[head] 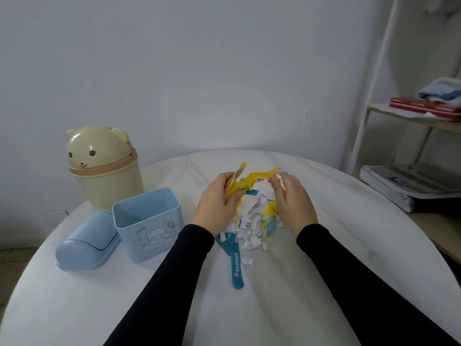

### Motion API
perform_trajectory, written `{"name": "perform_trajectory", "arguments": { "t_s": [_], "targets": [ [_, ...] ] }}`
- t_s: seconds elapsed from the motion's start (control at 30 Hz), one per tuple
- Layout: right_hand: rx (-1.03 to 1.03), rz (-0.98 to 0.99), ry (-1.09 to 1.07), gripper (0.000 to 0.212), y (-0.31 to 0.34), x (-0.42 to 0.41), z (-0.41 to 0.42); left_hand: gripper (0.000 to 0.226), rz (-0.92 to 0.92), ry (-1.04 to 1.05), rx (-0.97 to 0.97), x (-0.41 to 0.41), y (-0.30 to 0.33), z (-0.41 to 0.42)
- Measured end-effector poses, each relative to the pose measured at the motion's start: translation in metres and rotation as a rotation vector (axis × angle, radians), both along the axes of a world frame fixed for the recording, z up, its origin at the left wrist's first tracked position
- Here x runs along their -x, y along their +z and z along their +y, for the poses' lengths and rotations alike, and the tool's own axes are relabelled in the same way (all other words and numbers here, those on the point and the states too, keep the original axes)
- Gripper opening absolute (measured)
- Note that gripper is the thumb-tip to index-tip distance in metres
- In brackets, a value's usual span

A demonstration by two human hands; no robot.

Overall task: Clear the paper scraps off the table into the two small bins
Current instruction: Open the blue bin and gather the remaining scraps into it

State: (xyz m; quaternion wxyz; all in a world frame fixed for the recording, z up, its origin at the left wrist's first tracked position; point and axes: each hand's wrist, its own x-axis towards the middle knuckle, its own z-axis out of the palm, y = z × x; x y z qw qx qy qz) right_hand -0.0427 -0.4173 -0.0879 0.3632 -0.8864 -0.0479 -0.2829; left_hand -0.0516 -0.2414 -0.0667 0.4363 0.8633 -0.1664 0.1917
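Yellow printed paper wrapper strip (252,182): pinched at its ends by my left hand (216,202) and right hand (292,199), above the white paper scrap heap (250,224) mid-bench. I'd bunch it, then carry left to the lidless pale-blue plastic bin (147,221).

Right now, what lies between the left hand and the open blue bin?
Only bare white table in the head view: nothing lies between the left hand, gripping a yellow scrap, and the blue bin.

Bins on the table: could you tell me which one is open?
The blue bin; its lid lies beside it, while the beige bear bin is still covered.
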Motion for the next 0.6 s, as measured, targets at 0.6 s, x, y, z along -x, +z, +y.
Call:
{"name": "perform_trajectory", "arguments": {
  "t_s": [0.6],
  "targets": [
    [-0.127,-0.216,0.016,0.032,0.066,0.001,0.048,0.007,-0.020,0.062,-0.036,0.027,0.060,0.051]
  ]
}}
